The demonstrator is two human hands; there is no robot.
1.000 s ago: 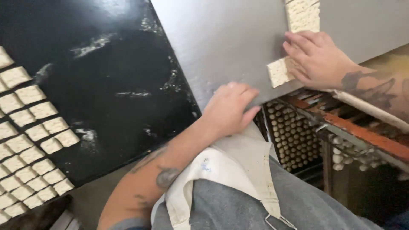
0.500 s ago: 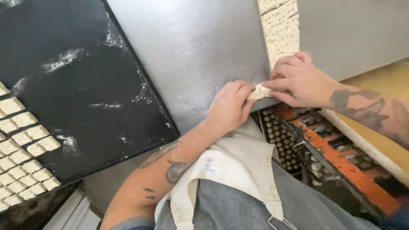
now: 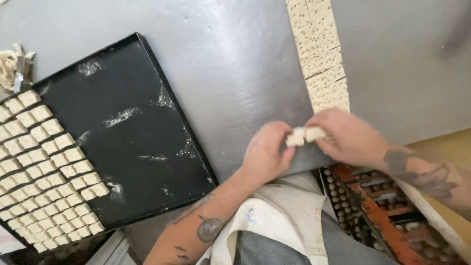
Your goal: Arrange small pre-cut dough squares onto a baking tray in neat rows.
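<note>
Both hands [image 3: 306,145] pinching dough piece [image 3: 304,135] (fingers curled) — mid-air

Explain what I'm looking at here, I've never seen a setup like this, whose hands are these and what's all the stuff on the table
There is no machine here: the picture comes from a camera worn on a person's head, looking down at their own two bare hands and apron.

The hands work over a grey table. The left hand and the right hand meet near its front edge, and between their fingertips they hold small pale dough pieces, one in each grip.

Just above the right hand, a long dough strip, dotted with holes and scored into squares, runs away across the table.

To the left lies a black tray, dusted with flour. Its left part is filled with neat rows of small dough squares; the rest is bare.

Below the table edge on the right, an orange rack shows, too unclear to describe further.
</note>
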